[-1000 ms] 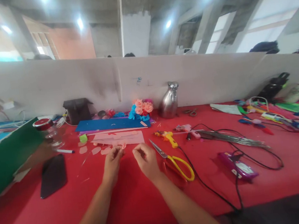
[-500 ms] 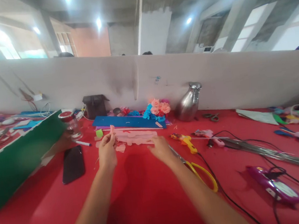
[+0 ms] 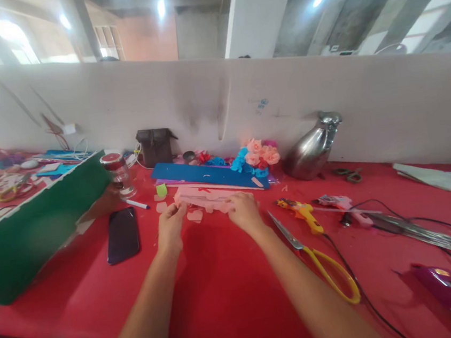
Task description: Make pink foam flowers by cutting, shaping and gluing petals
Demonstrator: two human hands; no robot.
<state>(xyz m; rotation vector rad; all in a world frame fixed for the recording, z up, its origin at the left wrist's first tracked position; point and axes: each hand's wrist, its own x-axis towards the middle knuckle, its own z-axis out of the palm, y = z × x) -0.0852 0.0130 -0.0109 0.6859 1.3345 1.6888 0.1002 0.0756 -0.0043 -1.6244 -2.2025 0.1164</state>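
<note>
Pink crepe-like paper point(image 3: 204, 194) with wavy edges stretches between my hands above the red table. My left hand point(image 3: 170, 227) is closed, thumb and fingers pinching the paper's left end. At the right end, my right hand point(image 3: 248, 213) has its fingers closed on the paper, the fingertips partly hidden. Small pink cut pieces point(image 3: 195, 216) lie just below the paper. Behind it rests a blue sheet stack point(image 3: 210, 175), with a bunch of paper flowers point(image 3: 257, 156) at its right end. Large yellow-handled scissors point(image 3: 333, 273) lie open to the right of my right hand.
On the left are a phone point(image 3: 122, 236), a pen point(image 3: 137, 204), a lidded jar point(image 3: 119, 176) and a green panel point(image 3: 42, 231). To the right lie a yellow glue gun point(image 3: 310, 219), a pink glue gun point(image 3: 344, 205), cords and a wire bundle point(image 3: 421, 228). A metal jug point(image 3: 312, 146) stands behind.
My left hand has lowered from holding up a small pink piece to the paper's left end. My right fingers have closed on the right end. The view has shifted right and down.
</note>
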